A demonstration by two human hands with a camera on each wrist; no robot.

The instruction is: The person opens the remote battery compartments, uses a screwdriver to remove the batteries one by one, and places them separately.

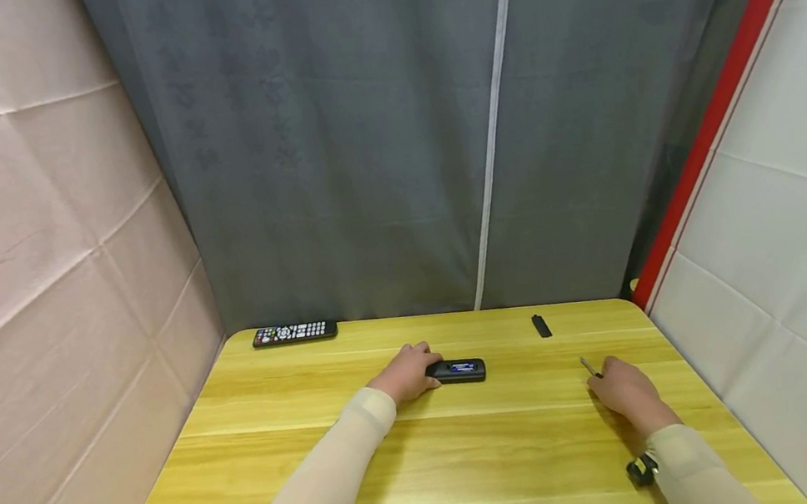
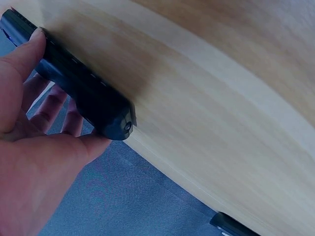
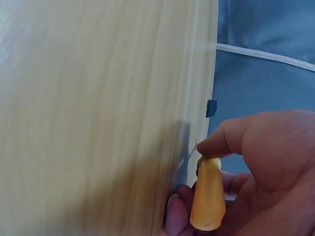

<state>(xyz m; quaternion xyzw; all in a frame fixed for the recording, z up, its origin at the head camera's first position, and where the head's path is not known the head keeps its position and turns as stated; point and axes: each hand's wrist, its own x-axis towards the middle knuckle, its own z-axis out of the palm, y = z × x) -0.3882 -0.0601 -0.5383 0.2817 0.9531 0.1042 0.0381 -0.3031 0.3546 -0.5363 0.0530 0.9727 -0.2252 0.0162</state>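
On the wooden table, my left hand (image 1: 406,372) grips one end of a black handheld device (image 1: 462,370), which shows a blue patch on its upper face. In the left wrist view its long side faces the camera, with my thumb on one side and the other fingers on the opposite side. Farther right, my right hand (image 1: 622,387) holds a screwdriver (image 3: 208,196) by its orange handle. Its thin metal shaft (image 1: 587,365) points away toward the back of the table. Beyond that hand lies a small black cover (image 1: 541,326).
A black remote control (image 1: 295,333) with many light buttons lies at the table's (image 1: 430,467) back left edge. Behind hangs a grey curtain (image 1: 330,143). Pale sheet walls (image 1: 47,245) stand at both sides.
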